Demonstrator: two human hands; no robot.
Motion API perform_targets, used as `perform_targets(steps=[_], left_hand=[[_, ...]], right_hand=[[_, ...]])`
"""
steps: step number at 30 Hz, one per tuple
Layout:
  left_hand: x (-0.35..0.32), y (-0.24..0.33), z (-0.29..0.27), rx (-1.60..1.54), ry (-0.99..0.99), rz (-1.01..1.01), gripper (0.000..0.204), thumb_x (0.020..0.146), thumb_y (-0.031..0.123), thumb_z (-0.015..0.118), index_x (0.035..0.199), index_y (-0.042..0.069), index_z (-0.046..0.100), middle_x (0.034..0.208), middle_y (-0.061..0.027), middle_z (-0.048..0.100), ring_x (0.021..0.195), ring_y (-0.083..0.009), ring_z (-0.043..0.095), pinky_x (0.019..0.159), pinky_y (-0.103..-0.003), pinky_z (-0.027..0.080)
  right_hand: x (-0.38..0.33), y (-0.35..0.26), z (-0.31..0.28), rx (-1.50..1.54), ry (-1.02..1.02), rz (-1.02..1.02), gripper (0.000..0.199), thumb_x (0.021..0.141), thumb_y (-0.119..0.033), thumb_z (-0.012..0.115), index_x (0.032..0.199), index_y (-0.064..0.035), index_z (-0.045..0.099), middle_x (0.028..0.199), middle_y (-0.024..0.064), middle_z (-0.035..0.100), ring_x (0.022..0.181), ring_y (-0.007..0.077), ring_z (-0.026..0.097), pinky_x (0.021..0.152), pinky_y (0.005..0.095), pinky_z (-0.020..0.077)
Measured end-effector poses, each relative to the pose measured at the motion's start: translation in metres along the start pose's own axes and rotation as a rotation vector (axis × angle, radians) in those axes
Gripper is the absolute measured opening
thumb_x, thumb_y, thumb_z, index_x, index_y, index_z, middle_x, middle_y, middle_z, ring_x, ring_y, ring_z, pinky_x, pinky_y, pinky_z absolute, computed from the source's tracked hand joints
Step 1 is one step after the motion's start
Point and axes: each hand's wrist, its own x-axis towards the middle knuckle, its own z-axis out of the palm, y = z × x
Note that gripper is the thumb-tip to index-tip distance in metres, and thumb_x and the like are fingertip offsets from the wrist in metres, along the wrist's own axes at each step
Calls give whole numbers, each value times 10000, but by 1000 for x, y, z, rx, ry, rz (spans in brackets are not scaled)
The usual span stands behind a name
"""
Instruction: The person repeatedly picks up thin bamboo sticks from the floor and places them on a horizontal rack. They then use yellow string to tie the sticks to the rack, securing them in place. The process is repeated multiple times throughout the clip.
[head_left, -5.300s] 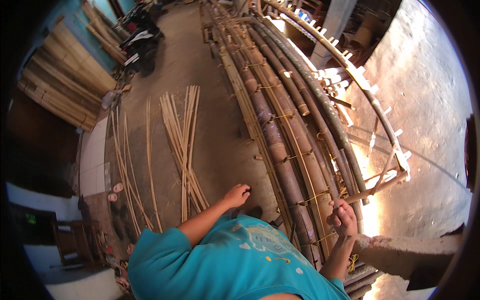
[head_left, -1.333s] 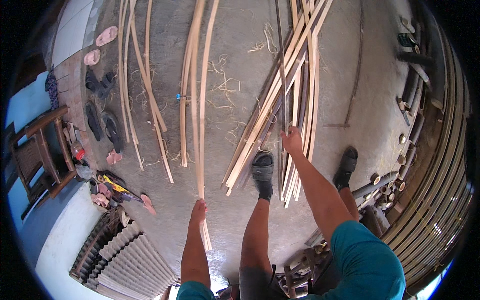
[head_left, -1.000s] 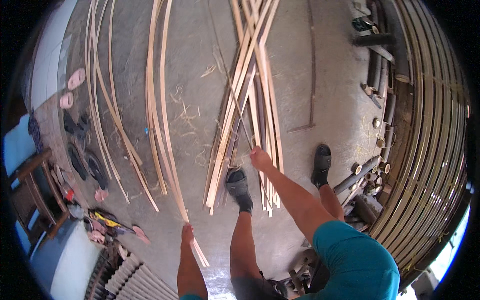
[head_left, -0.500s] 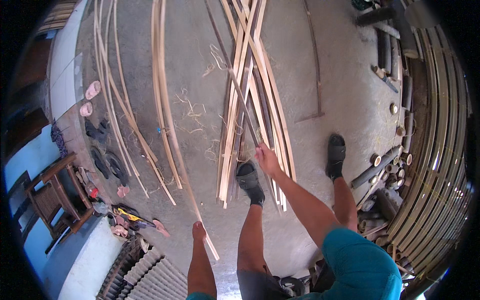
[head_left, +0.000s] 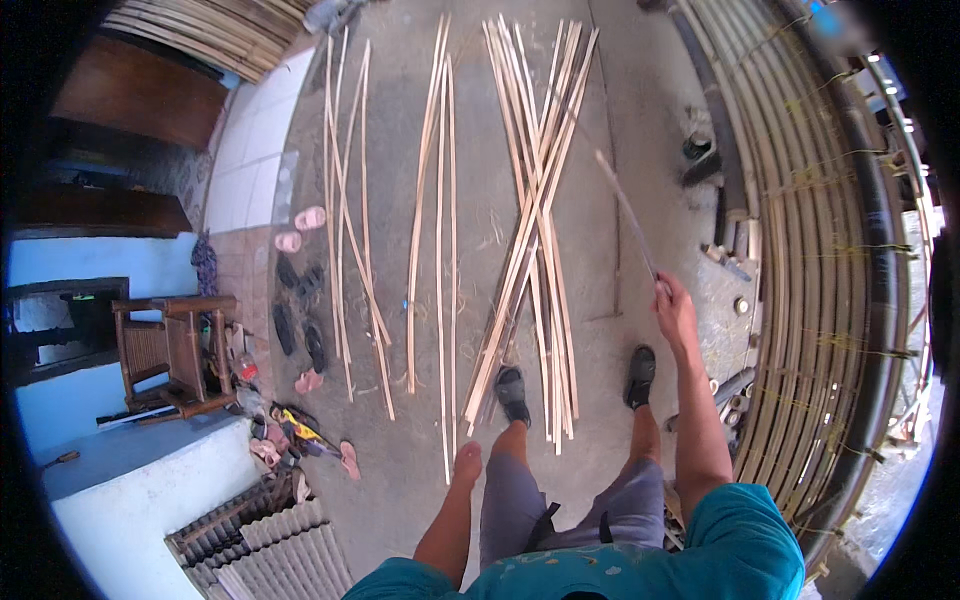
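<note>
A long, thin, dark bamboo strip [head_left: 628, 210] is gripped near its lower end by my right hand [head_left: 676, 305], out to the right of the pile. It slants up and left over the floor. My left hand [head_left: 467, 463] hangs low beside the near ends of two pale bamboo strips [head_left: 443, 300]; its fingers are mostly hidden, and whether it touches them is unclear. Between the hands lies a crossed pile of pale bamboo strips [head_left: 540, 205], fanned out at both ends. My left sandalled foot [head_left: 512, 395] stands at the pile's near end.
More loose strips [head_left: 345, 220] lie to the left. Past them are pink slippers [head_left: 310, 218], dark sandals [head_left: 285, 328] and a wooden chair [head_left: 185, 355]. A wall of bamboo poles [head_left: 790, 250] lines the right side. A long dark stick [head_left: 617, 240] lies on the floor.
My right hand has moved right with the dark strip, away from the pile. My left hand has shifted beside the near strip ends. The view has swung, showing more of the body.
</note>
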Motion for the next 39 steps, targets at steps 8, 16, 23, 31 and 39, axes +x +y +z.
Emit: perform_targets(steps=[8,16,23,31,39], left_hand=[[20,176,-40,-245,-237,115,356,972,362,577,1188,92,662,1073,-93,702,1007,-245,658,905,-359,490],[-19,456,-78,-819,-461,-136,855,901,674,519,1520,143,264,1367,-206,470,1170,-408,548,934,-615,448],[-40,585,-5,-1328,-310,-142,282,1030,445,454,922,190,508,734,68,544,601,-74,502,677,-291,511],[-225,787,1,-1352,-589,495,204,1019,266,503,830,189,492,672,61,487,509,-79,408,536,-267,416],[-360,966,66,-1087,-758,772,188,1023,155,481,1179,57,442,954,-117,628,782,-230,648,696,-409,597]], right_hand=[[-221,46,-136,-679,-268,185,292,928,-276,485,1011,-109,710,912,257,673,865,455,652,764,530,535],[-377,-81,-264,-29,-354,294,463,997,-472,522,1253,-105,639,810,100,683,718,169,645,670,364,528],[-441,-39,-375,389,-607,541,406,1060,-416,409,1296,-139,590,774,44,641,646,124,554,611,288,495],[-467,-6,-471,-27,-135,323,434,966,-458,573,1019,-31,628,855,173,685,788,331,679,711,417,525],[-455,-23,-508,-317,848,153,264,797,-247,788,975,-115,646,815,91,639,654,283,649,557,380,488]])
